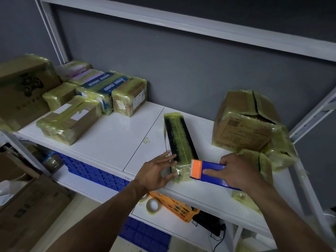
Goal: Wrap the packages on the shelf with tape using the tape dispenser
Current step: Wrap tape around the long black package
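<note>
tape dispenser point(209, 171), blue with an orange head, sits in your right hand point(238, 171), fingers wrapped over its body, its orange end touching the near end of the long black package point(179, 140). that package lies on the white shelf point(112, 137), already sheathed in yellowish tape. your left hand point(156, 172) is spread wide, fingertips against the package's near left side. more taped packages point(94, 93) cluster at the far left, and a larger taped box point(243, 122) stands to the right.
</note>
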`<state>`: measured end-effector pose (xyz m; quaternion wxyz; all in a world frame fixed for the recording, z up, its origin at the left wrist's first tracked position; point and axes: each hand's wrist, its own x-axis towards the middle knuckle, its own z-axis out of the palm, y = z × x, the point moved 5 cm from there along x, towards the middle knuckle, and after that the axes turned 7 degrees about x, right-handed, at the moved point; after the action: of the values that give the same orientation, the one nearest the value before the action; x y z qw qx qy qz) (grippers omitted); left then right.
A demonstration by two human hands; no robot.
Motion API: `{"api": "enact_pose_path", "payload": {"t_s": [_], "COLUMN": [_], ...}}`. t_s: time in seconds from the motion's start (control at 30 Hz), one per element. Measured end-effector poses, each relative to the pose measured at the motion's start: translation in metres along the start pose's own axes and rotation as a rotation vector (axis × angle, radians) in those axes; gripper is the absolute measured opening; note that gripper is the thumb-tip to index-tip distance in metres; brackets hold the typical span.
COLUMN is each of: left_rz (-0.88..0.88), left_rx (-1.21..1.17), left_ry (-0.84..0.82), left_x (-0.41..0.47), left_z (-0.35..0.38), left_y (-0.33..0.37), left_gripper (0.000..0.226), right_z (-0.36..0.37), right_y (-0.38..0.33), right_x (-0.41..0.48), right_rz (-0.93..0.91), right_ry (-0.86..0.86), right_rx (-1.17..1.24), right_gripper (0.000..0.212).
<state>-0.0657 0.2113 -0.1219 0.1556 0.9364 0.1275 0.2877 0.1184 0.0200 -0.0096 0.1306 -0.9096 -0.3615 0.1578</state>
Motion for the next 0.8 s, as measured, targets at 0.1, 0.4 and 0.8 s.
{"api": "enact_pose_path", "payload": {"t_s": [0.1, 0.4, 0.8], "left_rz": [0.014, -0.031, 0.024], "left_rx": [-0.051, 0.04, 0.113], "left_ry": [-0.108, -0.105, -0.243], "left_x": [0.0, 0.009, 0.015], "left_z": [0.008, -0.006, -0.017], "left_y": [0.003, 0.019, 0.013], "left_gripper": [0.053, 0.05, 0.039], "right_z": [0.004, 0.009, 0.01], "right_y": [0.001, 0.006, 0.006], "right_x": [0.007, 0.02, 0.009], "right_rz": [0.006, -0.008, -0.064], "right_ry": [-0.022, -0.027, -0.022], "right_rx": [-0.035, -0.016, 0.109], "right_gripper": [0.065, 0.069, 0.073]}}
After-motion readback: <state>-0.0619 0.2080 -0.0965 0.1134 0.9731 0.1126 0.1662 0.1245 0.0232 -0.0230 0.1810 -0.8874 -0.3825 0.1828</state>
